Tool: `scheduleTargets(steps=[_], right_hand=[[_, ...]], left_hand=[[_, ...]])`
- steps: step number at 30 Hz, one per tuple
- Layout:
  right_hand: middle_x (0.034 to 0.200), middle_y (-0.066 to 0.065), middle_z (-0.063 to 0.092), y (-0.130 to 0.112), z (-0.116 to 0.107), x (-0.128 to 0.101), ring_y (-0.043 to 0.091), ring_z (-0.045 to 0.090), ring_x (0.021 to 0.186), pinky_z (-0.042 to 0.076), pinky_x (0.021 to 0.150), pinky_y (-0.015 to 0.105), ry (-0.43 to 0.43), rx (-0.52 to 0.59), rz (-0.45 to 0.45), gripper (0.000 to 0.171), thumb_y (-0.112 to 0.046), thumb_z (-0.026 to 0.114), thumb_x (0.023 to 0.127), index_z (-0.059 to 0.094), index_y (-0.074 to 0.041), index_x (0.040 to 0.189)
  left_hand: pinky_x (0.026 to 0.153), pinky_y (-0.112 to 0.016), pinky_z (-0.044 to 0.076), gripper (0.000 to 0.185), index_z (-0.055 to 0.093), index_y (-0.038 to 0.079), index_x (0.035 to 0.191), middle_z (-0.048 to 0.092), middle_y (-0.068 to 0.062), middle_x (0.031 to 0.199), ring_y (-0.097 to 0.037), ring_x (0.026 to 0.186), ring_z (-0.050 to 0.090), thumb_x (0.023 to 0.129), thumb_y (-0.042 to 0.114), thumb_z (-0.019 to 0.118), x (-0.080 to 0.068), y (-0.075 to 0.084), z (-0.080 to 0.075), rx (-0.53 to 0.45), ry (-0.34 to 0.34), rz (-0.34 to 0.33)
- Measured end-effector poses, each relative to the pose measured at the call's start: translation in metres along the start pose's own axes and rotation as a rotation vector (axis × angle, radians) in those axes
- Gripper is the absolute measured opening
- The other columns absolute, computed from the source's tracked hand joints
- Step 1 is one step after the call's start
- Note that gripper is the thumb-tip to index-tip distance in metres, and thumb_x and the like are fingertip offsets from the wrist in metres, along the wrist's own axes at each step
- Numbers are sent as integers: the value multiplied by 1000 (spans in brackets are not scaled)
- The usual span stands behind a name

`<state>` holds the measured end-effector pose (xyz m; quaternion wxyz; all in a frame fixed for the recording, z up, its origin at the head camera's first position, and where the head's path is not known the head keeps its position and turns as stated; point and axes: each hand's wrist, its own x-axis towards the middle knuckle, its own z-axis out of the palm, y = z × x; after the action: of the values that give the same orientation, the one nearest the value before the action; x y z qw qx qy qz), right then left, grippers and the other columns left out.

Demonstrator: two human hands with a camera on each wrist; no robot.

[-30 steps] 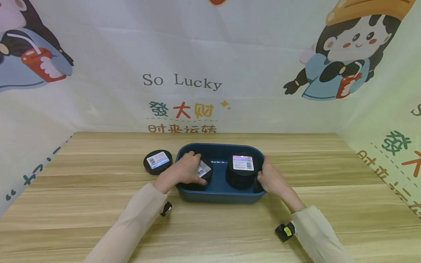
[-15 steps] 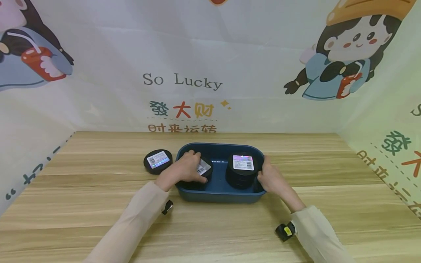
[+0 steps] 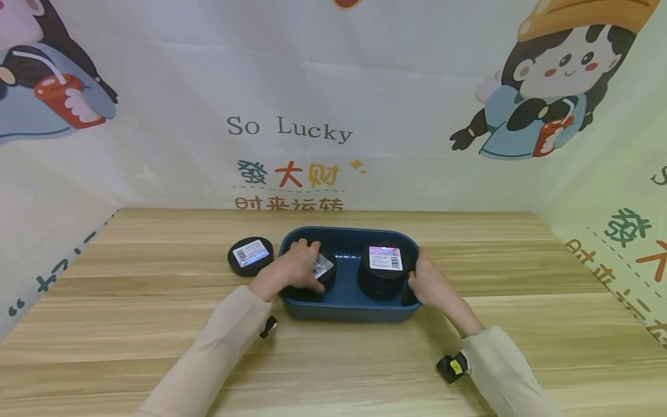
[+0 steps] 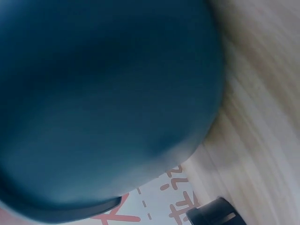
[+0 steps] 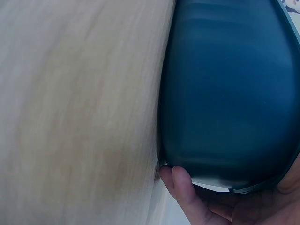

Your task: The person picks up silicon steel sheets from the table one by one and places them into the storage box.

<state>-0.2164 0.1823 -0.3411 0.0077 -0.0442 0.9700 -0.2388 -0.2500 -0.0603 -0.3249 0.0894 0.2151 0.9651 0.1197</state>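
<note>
Out past the fingers on the far left, a flat round black tin with a white barcode label lies alone on the pale wood-grain tabletop, just beside the outer wall of the deep blue oval plastic tub and not touching it. Now the left hand is down inside the tub's left half, fingers curled over a second round black labelled tin, gripping it from above, knuckles near the rim, a grip that suits setting it down or lifting it out; which, I cannot tell. Across from those fingertips a taller stack of black round tins with a label on top stands in the tub's right half, apart from the held tin. Then the right hand clasps the tub's right end, fingers wrapped under the wall in the right wrist view, likely bracing the tub so it doesn't slide.
</note>
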Motion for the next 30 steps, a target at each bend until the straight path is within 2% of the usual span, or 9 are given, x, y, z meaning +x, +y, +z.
scheduleTargets(steps=[15, 20, 25, 30], right_hand=[[70, 24, 54, 0, 0, -1, 25, 54, 57, 44, 52, 34, 0, 4, -4, 56, 0, 41, 81, 14, 20, 126], [69, 23, 54, 1, 0, 0, 25, 54, 55, 45, 52, 34, 11, 4, -13, 56, 1, 41, 81, 14, 20, 126], [68, 23, 53, 1, 1, 0, 25, 53, 55, 44, 51, 34, 13, 6, -16, 56, 1, 41, 80, 15, 20, 125], [71, 24, 54, 1, 1, 0, 26, 53, 58, 45, 53, 35, 11, 0, -5, 56, 0, 41, 80, 14, 19, 126]], left_hand=[[81, -43, 40, 80, 40, -4, 120, 47, -20, 102, -31, 95, 44, 60, 31, 81, 4, -1, -1, -1, -3, -23], [83, -44, 39, 83, 37, -3, 126, 46, -22, 108, -34, 100, 43, 62, 31, 79, 4, 0, -2, 8, -21, -27], [86, -45, 38, 86, 33, -1, 131, 43, -24, 116, -36, 106, 40, 65, 31, 78, 2, 0, -1, 6, -28, -13], [85, -45, 38, 86, 34, -1, 132, 41, -24, 118, -35, 106, 39, 65, 34, 77, -3, -1, -2, -13, 5, 24]])
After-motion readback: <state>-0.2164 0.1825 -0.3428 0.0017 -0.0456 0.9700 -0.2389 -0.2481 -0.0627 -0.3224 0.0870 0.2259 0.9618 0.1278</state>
